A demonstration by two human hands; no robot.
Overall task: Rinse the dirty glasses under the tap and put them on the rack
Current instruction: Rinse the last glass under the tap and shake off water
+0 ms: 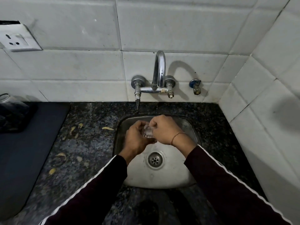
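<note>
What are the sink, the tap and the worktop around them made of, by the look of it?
The sink looks like brushed stainless steel: dull grey sheen, pressed shape. The tap seems chromed metal, mirror-bright on its curved spout. The worktop looks like polished dark granite, speckled and faintly glossy, though it could be an imitation.

Glass (148,133) mostly hidden between both hands; jar (8,101) cut off at left edge.

Both hands fill the middle of the sink (186,174). The tap (159,69) arches over its back rim, and a tiled wall (267,82) hems the right. Peel scraps (73,130) litter the counter (90,143) at left.
</note>
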